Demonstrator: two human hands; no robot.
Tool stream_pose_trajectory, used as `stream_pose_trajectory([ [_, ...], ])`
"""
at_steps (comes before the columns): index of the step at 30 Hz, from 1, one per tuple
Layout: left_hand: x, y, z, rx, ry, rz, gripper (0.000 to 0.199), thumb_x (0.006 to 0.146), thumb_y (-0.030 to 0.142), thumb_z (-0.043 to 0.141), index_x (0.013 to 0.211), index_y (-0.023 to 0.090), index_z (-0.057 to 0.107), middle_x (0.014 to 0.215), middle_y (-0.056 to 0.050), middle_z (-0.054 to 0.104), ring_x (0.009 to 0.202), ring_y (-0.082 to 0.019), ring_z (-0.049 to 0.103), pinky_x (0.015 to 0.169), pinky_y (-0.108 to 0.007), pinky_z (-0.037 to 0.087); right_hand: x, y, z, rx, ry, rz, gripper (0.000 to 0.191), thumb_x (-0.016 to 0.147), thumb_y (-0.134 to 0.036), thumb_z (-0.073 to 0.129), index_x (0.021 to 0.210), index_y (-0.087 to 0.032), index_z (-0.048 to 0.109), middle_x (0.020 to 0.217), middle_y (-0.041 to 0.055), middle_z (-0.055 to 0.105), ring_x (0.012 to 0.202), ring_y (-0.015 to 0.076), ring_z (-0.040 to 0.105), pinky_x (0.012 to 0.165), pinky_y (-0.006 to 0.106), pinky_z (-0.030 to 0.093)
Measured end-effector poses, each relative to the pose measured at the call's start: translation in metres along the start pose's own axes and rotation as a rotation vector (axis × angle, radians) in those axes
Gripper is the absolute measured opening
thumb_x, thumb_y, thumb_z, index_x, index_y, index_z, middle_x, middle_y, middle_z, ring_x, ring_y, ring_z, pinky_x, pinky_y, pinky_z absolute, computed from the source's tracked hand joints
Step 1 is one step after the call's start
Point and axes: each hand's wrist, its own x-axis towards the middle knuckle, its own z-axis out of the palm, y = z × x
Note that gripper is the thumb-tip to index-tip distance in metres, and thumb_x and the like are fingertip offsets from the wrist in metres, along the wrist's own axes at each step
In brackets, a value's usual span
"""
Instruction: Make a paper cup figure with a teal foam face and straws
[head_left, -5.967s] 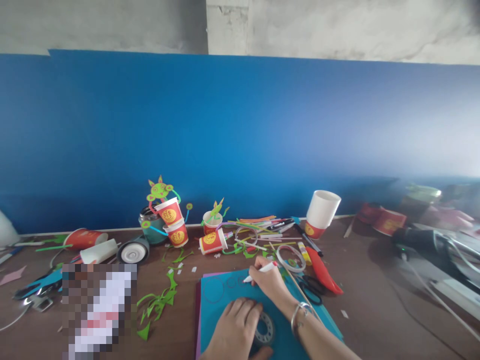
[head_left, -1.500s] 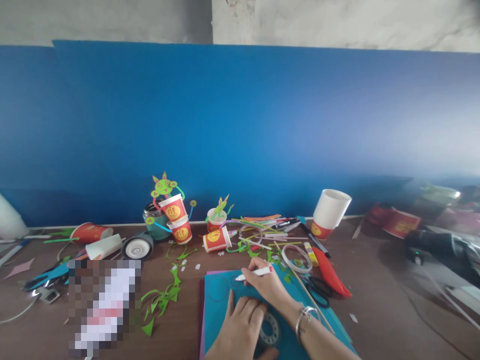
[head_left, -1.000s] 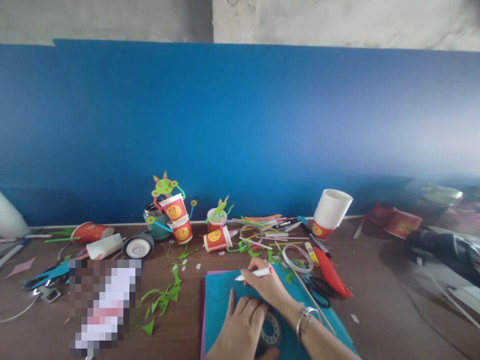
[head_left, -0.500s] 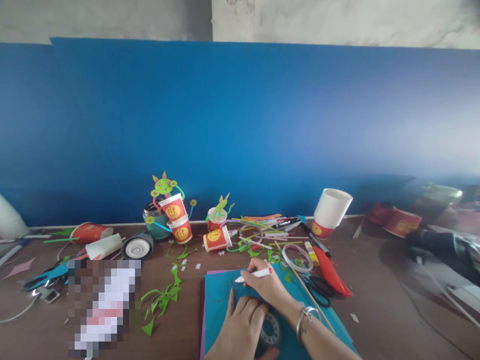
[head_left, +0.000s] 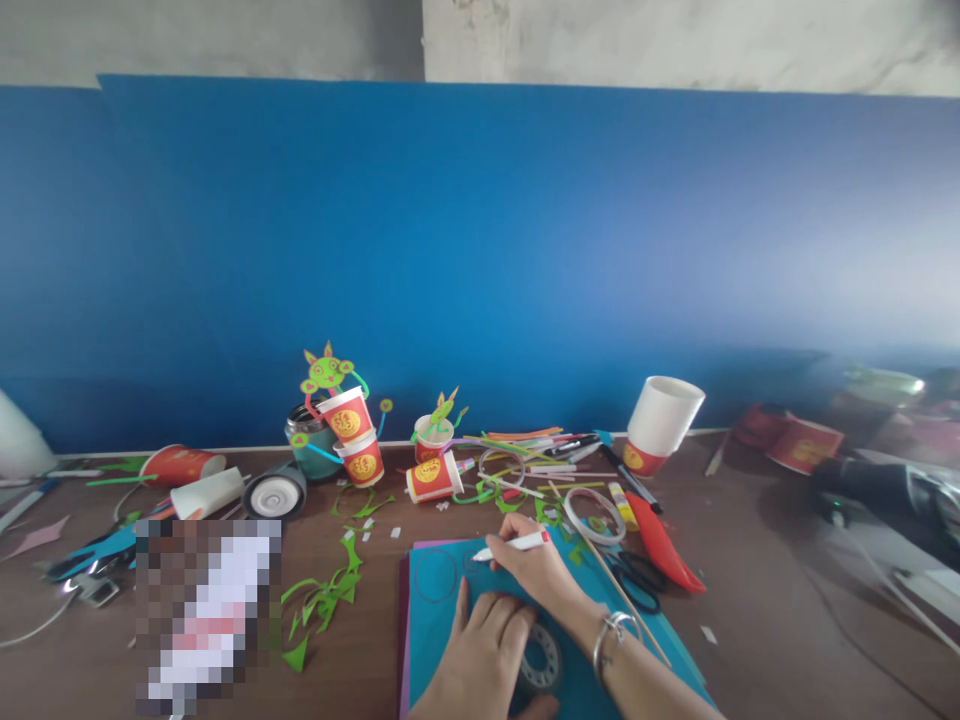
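Observation:
A white marker with a red end is pinched in my right hand; its tip touches the blue paper close to a small drawn curve. Left of that, a larger drawn circle shows on the sheet. My left hand lies palm down on the paper, its little finger stretched toward the marker tip and the other fingers slightly bent. A roll of tape sits between its fingers and thumb, partly covered by the fingers.
Green paper scraps lie left of the sheet. Behind stand decorated paper cups, with pipe cleaners and pens beside them. Black scissors, a red pouch-like item and a tall cup stack are on the right.
The marker and my right hand have shifted very slightly to the right, with the small curve beside the tip now easier to see. My left hand stays in place.

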Motion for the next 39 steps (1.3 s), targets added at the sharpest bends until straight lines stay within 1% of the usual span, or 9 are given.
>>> stream_pose_trajectory([
  [5, -0.0003, 0.0003, 0.0002, -0.002, 0.03, 0.006, 0.059, 0.077, 0.049, 0.06, 0.125, 0.019, 0.044, 0.116, -0.011, 0.059, 0.108, -0.03, 0.052, 0.1, -0.058, 0.03, -0.0016, -0.0028, -0.001, 0.004, -0.016, 0.001, 0.024, 0.073, -0.029, 0.054, 0.053, -0.023, 0.042, 0.051, -0.002, 0.064, 0.057, 0.0149, 0.057, 0.061, 0.025, 0.041],
  [9, 0.0, 0.001, -0.0007, -0.01, 0.01, -0.004, 0.059, 0.076, 0.049, 0.06, 0.124, 0.018, 0.045, 0.117, -0.011, 0.059, 0.108, -0.031, 0.052, 0.1, -0.06, 0.03, -0.0025, -0.0045, -0.0019, 0.0, -0.018, 0.0, 0.024, 0.074, -0.029, 0.055, 0.054, -0.023, 0.043, 0.051, -0.0021, 0.064, 0.057, 0.0152, 0.056, 0.062, 0.026, 0.041],
  [14, -0.0008, 0.0001, 0.0002, 0.005, 0.024, 0.013, 0.06, 0.076, 0.049, 0.061, 0.125, 0.019, 0.043, 0.118, -0.009, 0.058, 0.108, -0.03, 0.052, 0.1, -0.06, 0.031, -0.0024, -0.0036, -0.0014, -0.018, -0.009, -0.004, 0.025, 0.075, -0.03, 0.055, 0.054, -0.023, 0.043, 0.052, -0.0018, 0.064, 0.059, 0.0154, 0.056, 0.063, 0.026, 0.04],
  [18, -0.0013, 0.0001, -0.0006, 0.007, 0.007, 0.007, 0.059, 0.077, 0.049, 0.061, 0.125, 0.019, 0.043, 0.118, -0.009, 0.058, 0.109, -0.031, 0.052, 0.099, -0.063, 0.03, -0.0022, -0.0022, -0.0007, -0.009, 0.007, 0.002, 0.023, 0.074, -0.029, 0.054, 0.056, -0.023, 0.043, 0.052, -0.002, 0.064, 0.061, 0.0162, 0.057, 0.065, 0.026, 0.04],
  [21, -0.001, 0.0009, -0.0018, 0.003, -0.006, 0.009, 0.058, 0.077, 0.049, 0.06, 0.125, 0.019, 0.043, 0.119, -0.01, 0.058, 0.11, -0.031, 0.051, 0.1, -0.062, 0.03, -0.002, -0.002, -0.0005, -0.025, 0.011, 0.003, 0.022, 0.074, -0.028, 0.054, 0.055, -0.023, 0.042, 0.052, -0.0022, 0.063, 0.061, 0.0162, 0.056, 0.065, 0.027, 0.039],
  [24, -0.0006, 0.0017, -0.0025, 0.011, 0.011, 0.011, 0.058, 0.078, 0.049, 0.059, 0.124, 0.018, 0.044, 0.118, -0.01, 0.059, 0.108, -0.03, 0.052, 0.1, -0.06, 0.031, -0.0016, -0.002, -0.0006, -0.039, 0.015, -0.004, 0.023, 0.074, -0.027, 0.053, 0.054, -0.023, 0.041, 0.053, -0.002, 0.064, 0.062, 0.0161, 0.056, 0.065, 0.026, 0.039],
  [35, -0.0012, 0.001, -0.0011, 0.027, 0.042, 0.028, 0.058, 0.077, 0.049, 0.06, 0.123, 0.018, 0.045, 0.117, -0.01, 0.059, 0.107, -0.029, 0.052, 0.1, -0.056, 0.032, -0.0014, -0.0007, -0.0008, -0.039, 0.008, 0.014, 0.023, 0.072, -0.023, 0.051, 0.052, -0.023, 0.04, 0.048, -0.0032, 0.06, 0.056, 0.0142, 0.054, 0.057, 0.023, 0.039],
  [39, -0.0016, 0.0005, -0.0005, 0.023, 0.04, 0.023, 0.059, 0.077, 0.049, 0.061, 0.125, 0.018, 0.044, 0.118, -0.01, 0.059, 0.109, -0.029, 0.052, 0.101, -0.057, 0.031, -0.0011, 0.0007, 0.0002, -0.034, -0.003, 0.009, 0.023, 0.072, -0.023, 0.052, 0.052, -0.023, 0.04, 0.046, -0.0037, 0.06, 0.051, 0.0133, 0.053, 0.054, 0.023, 0.039],
])
